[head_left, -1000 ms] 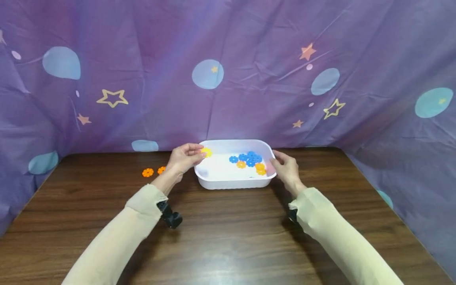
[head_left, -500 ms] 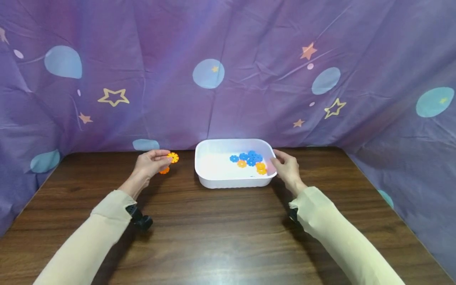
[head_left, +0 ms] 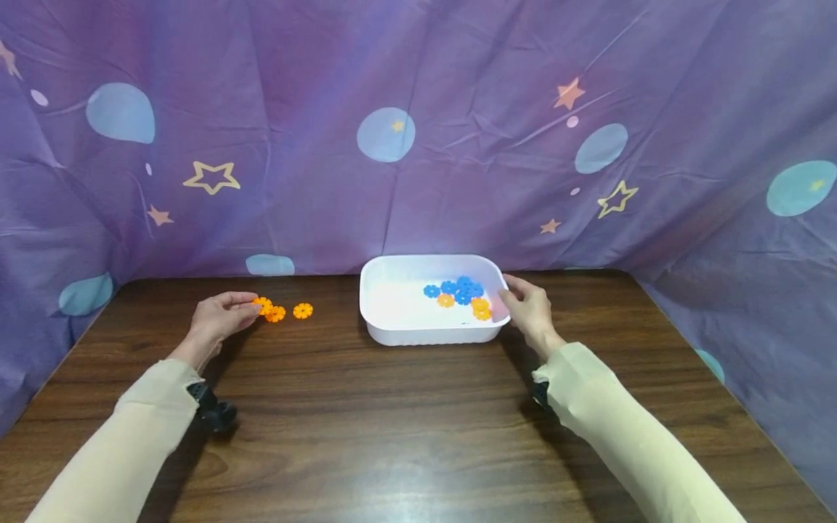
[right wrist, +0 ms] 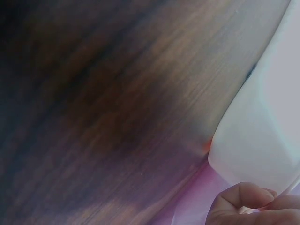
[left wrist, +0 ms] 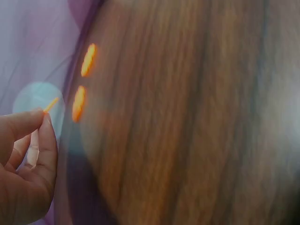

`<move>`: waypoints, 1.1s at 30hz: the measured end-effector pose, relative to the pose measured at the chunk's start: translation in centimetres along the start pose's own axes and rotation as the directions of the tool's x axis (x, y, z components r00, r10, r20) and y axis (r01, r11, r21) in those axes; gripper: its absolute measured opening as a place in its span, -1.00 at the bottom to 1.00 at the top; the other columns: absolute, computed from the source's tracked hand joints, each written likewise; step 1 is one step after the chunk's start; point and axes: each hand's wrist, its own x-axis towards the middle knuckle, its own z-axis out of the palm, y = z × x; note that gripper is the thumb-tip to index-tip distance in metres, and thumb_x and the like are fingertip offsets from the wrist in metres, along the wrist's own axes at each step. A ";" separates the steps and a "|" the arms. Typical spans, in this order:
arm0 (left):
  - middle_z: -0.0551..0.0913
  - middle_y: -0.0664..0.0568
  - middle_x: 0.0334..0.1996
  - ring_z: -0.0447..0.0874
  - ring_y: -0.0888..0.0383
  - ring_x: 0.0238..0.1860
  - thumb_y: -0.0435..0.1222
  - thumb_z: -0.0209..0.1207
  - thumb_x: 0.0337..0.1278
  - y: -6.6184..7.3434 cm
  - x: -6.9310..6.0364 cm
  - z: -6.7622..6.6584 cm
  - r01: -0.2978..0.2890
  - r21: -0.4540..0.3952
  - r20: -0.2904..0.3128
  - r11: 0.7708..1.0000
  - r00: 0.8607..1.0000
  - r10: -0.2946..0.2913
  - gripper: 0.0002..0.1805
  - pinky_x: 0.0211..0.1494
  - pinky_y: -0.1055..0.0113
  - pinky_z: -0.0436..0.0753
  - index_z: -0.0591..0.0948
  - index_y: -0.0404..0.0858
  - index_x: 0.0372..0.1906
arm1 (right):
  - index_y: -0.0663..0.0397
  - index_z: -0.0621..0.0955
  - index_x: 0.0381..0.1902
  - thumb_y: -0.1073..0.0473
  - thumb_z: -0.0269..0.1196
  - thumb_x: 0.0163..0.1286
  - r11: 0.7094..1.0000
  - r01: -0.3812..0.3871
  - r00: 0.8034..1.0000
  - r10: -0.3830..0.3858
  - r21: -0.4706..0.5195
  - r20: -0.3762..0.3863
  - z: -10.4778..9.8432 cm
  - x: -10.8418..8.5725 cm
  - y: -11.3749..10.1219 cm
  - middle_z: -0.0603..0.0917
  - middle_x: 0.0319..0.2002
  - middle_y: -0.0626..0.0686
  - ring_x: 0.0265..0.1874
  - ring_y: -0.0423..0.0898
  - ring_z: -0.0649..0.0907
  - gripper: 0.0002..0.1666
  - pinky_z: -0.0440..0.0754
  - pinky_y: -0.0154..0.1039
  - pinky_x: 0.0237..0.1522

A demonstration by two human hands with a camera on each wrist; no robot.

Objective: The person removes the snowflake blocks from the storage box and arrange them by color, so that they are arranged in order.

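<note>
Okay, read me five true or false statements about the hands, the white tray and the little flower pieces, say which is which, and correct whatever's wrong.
1. The left hand pinches an orange flower piece. True.
2. The right hand hangs free, touching nothing. False: it grips the right end of the white tray.
3. Two loose orange pieces lie on the table, left of the tray. True.
4. Every piece in the tray is blue. False: tray-held orange pieces lie there along with blue pieces.
5. The left hand is over the tray. False: it is off to the tray's left, apart from it.
</note>
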 end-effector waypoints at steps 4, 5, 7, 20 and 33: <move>0.52 0.47 -0.59 0.56 0.54 -0.49 -0.43 0.15 0.18 -0.6 0.1 -0.8 0.016 0.020 -0.019 1.000 1.000 -0.016 -0.46 -0.29 0.59 0.63 0.33 -0.55 0.24 | 0.13 0.49 0.22 0.20 0.12 0.34 1.000 -0.006 1.000 0.006 -0.004 0.003 0.0 0.0 0.0 0.62 -0.24 0.27 -0.60 -0.21 0.52 -0.52 0.50 -0.42 -0.68; 0.52 0.47 -0.59 0.56 0.54 -0.49 -0.43 0.15 0.18 -0.7 0.1 -0.9 0.016 0.027 -0.023 0.999 1.000 -0.015 -0.46 -0.29 0.59 0.64 0.33 -0.55 0.23 | 0.13 0.48 0.22 0.20 0.12 0.34 1.000 -0.007 1.000 0.007 -0.005 0.004 -0.1 0.0 0.0 0.61 -0.23 0.28 -0.60 -0.21 0.52 -0.52 0.50 -0.42 -0.68; 0.52 0.47 -0.59 0.57 0.54 -0.49 -0.43 0.15 0.18 -0.8 0.2 -1.1 0.017 0.047 -0.029 0.999 0.999 -0.016 -0.47 -0.29 0.58 0.64 0.34 -0.55 0.23 | 0.13 0.49 0.22 0.20 0.12 0.35 1.000 -0.008 1.000 0.008 -0.002 0.003 -0.1 0.1 0.0 0.62 -0.23 0.28 -0.60 -0.20 0.52 -0.52 0.51 -0.42 -0.68; 0.55 0.40 -0.59 0.53 0.57 -0.56 -0.40 0.18 0.14 -1.1 0.3 -1.3 -0.009 0.206 -0.086 0.979 0.996 0.027 -0.57 -0.38 0.61 0.62 0.48 -0.56 0.09 | 0.13 0.48 0.22 0.19 0.14 0.34 1.000 -0.010 1.000 0.010 -0.002 0.009 -0.1 0.1 -0.1 0.62 -0.24 0.24 -0.57 -0.18 0.54 -0.51 0.53 -0.39 -0.66; 0.59 -0.30 -0.03 0.36 -0.14 -0.01 -0.25 0.21 0.08 -0.6 -0.2 -0.8 0.052 0.480 -0.194 0.876 0.980 0.049 -0.65 -0.13 0.27 0.30 0.62 -0.42 -0.09 | 0.16 0.50 0.20 0.21 0.15 0.34 1.000 -0.011 1.000 0.011 0.008 0.001 -0.1 0.0 -0.1 0.59 -0.32 0.16 -0.56 -0.20 0.53 -0.54 0.51 -0.43 -0.67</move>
